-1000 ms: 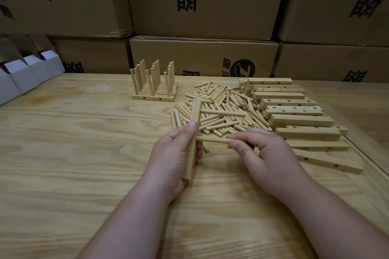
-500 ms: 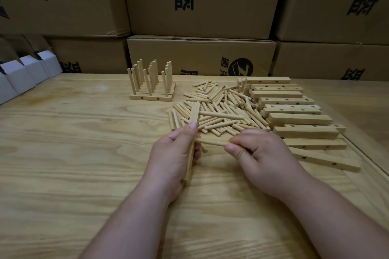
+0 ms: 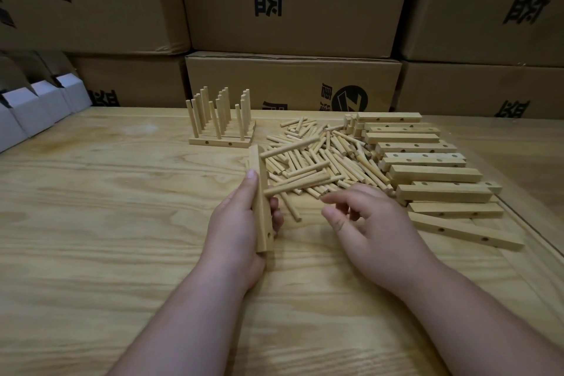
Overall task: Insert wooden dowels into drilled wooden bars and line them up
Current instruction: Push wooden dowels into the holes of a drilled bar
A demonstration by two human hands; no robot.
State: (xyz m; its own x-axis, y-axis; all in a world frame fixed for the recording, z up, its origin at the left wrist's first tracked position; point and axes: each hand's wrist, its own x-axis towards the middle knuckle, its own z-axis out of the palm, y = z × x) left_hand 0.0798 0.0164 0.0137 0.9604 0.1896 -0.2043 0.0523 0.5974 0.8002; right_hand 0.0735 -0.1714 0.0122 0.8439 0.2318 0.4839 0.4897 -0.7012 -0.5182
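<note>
My left hand (image 3: 241, 223) grips a drilled wooden bar (image 3: 260, 192) on its edge, pointing away from me. Two dowels stick out of the bar's right side: an upper dowel (image 3: 293, 146) and a lower dowel (image 3: 297, 185). An empty hole shows near the bar's near end. My right hand (image 3: 369, 223) hovers just right of the bar with loosely curled fingers, holding nothing. A pile of loose dowels (image 3: 329, 156) lies behind the hands. Bare drilled bars (image 3: 433, 174) are stacked to the right. Finished bars with upright dowels (image 3: 221, 122) stand lined up at the back.
Large cardboard boxes (image 3: 293, 82) wall off the back of the wooden table (image 3: 91, 223). Small white open boxes (image 3: 33, 110) sit at the far left. A single dowel (image 3: 291, 207) lies on the table between my hands. The table's right edge runs past the bars.
My right hand has let go of the lower dowel, which now stays in the bar, and has drawn back to the right with its fingers loosened. The left hand still holds the bar.
</note>
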